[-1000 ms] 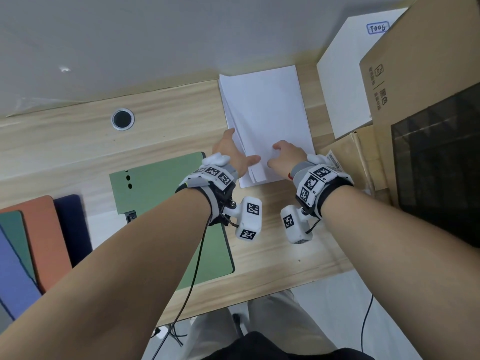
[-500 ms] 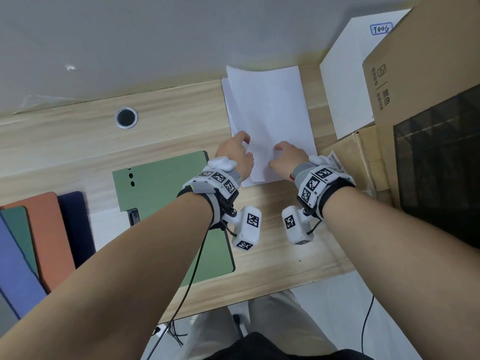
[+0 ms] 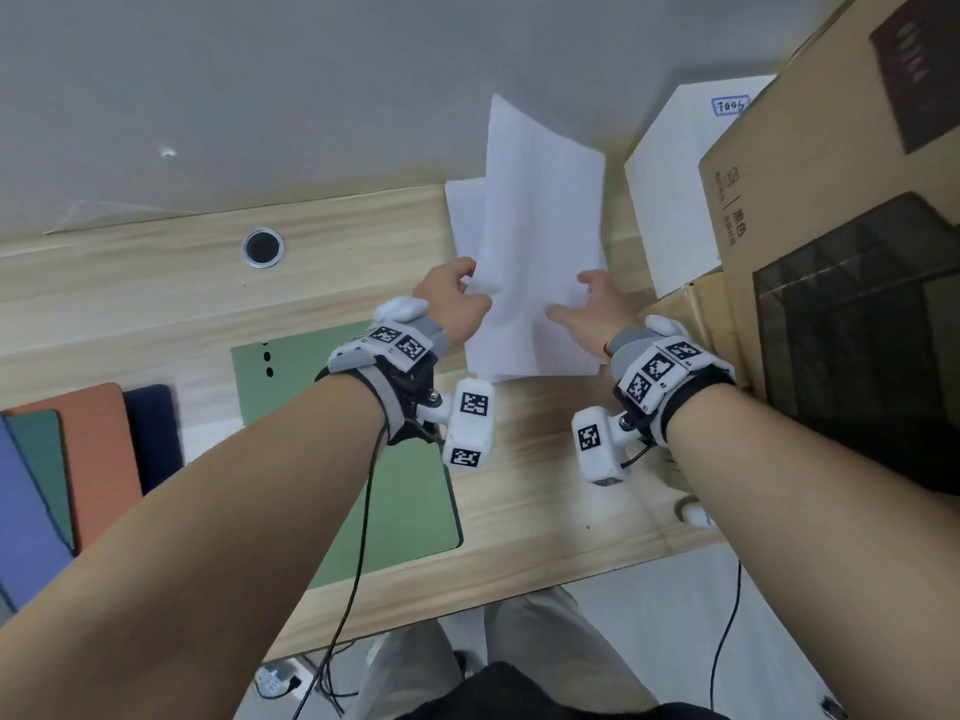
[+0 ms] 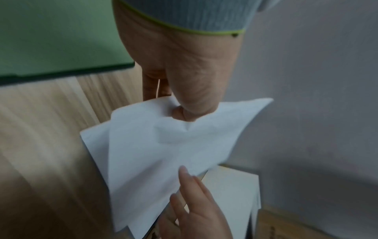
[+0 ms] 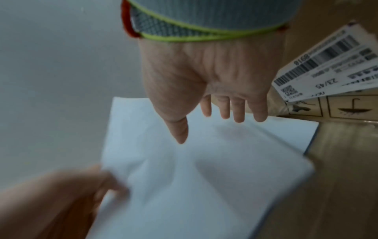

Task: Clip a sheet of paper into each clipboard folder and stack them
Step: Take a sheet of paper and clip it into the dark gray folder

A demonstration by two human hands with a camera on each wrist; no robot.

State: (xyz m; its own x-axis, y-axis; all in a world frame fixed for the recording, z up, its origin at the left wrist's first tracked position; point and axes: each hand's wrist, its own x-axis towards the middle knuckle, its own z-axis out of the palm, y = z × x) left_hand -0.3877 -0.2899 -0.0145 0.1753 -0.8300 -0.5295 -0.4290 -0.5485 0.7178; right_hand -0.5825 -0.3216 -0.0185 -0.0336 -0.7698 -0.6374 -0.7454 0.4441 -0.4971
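Note:
A white sheet of paper (image 3: 540, 200) rises, curled, off the paper stack (image 3: 464, 215) at the back of the wooden desk. My left hand (image 3: 457, 298) pinches the sheet's near left edge between thumb and fingers; the pinch creases the sheet (image 4: 163, 153) in the left wrist view. My right hand (image 3: 592, 304) is open with straight fingers (image 5: 225, 111) at the sheet's (image 5: 194, 177) right side. A green clipboard folder (image 3: 311, 376) lies flat under my left forearm, left of the stack.
Orange, dark blue, green and blue folders (image 3: 93, 449) overlap at the desk's left edge. A large cardboard box (image 3: 831, 174) and a white board (image 3: 675, 200) stand close on the right. A cable hole (image 3: 263, 246) sits at the back left, below the grey wall.
My left hand has closed on the top sheet and raised it, so its far end now stands up off the stack. My right hand has opened and shifted right.

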